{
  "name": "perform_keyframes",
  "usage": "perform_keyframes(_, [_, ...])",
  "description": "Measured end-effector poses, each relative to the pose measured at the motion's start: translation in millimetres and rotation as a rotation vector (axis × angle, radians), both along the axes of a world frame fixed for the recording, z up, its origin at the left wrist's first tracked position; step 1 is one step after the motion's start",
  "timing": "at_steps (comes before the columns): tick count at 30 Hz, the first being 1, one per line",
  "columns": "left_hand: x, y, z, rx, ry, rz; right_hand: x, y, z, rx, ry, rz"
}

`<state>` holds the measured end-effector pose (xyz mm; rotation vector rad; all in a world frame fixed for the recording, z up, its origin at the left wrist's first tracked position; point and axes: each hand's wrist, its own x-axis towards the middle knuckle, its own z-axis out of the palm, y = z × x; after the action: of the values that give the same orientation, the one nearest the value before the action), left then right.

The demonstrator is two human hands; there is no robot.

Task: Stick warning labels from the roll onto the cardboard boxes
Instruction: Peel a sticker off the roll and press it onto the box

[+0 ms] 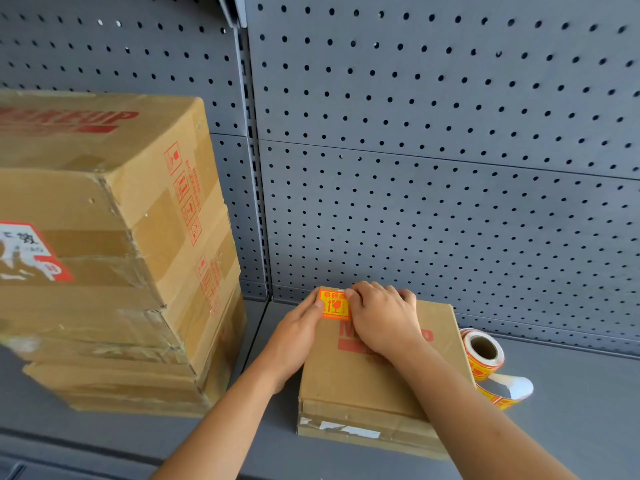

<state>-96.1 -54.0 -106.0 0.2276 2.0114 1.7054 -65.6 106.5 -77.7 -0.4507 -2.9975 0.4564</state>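
Observation:
A flat cardboard box (360, 386) with red print lies on the grey shelf in front of me. An orange and yellow warning label (333, 304) sits on its far left corner. My left hand (298, 327) presses the label's left edge with the thumb. My right hand (382, 317) lies flat on the box top, its fingers on the label's right edge. The label roll (483, 353) stands just right of the box, with a loose strip of labels and white backing (509, 393) trailing toward me.
A tall stack of taped cardboard boxes (114, 244) fills the left of the shelf (571, 410). A grey pegboard wall (433, 168) closes the back. The shelf's front edge runs along the bottom left.

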Motion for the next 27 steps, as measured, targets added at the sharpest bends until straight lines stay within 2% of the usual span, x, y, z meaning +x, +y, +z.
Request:
perform_keyframes(4, [1.8,0.5,3.2,-0.014,-0.010,0.004,3.0,1.3,9.6,-0.099,0.038,0.003])
perform_keyframes(7, [5.4,-2.4,4.1,-0.019,-0.013,0.024,19.3,17.6,26.1,-0.131,0.189,-0.040])
perform_keyframes(9, [9.5,-8.3,5.2,-0.045,-0.002,0.052,39.6,38.1,35.4,-0.232,0.246,-0.112])
perform_keyframes(12, [23.7,-22.3,10.6,-0.061,-0.040,0.016,80.4,65.0,34.2,-0.502,0.206,-0.243])
perform_keyframes(16, [47.5,-33.9,19.2,-0.086,-0.109,-0.124,123.8,79.4,16.9,-0.674,0.085,-0.354])
perform_keyframes(19, [62.3,-32.9,24.4,-0.080,-0.063,-0.166,138.1,70.4,12.7,-0.852,0.055,-0.316])
perform_keyframes(23, [72.0,-33.0,28.4,-0.035,-0.011,-0.123,147.2,62.3,6.9,-0.884,0.098,-0.238])
perform_keyframes(27, [75.5,-37.2,26.9,0.002,0.126,-0.092,156.2,62.0,10.7,-0.939,0.212,-0.183])
